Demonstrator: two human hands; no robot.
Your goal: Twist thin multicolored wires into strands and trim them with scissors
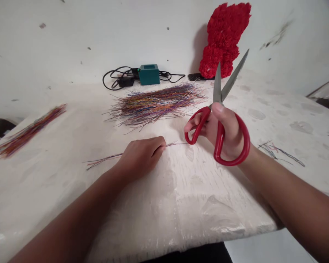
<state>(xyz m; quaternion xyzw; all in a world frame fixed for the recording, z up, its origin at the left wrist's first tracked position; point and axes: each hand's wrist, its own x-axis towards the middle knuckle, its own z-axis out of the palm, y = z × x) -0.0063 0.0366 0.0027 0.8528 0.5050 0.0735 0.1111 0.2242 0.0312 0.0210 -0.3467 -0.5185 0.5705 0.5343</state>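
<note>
My left hand (142,155) rests on the white table, fingers pinched on a thin bundle of coloured wires (104,159) that lies flat and sticks out on both sides of the hand. My right hand (222,129) holds red-handled scissors (220,109) upright, blades parted and pointing up and away, just right of the bundle's tip. A large heap of multicoloured wires (156,102) lies behind both hands.
Another bundle of coloured wires (30,129) lies at the far left. A teal box (148,74) with black cables (120,78) sits at the back by the wall, beside a red rose-covered figure (223,36). A few loose wire scraps (279,151) lie at right. The table's front edge (181,241) is close.
</note>
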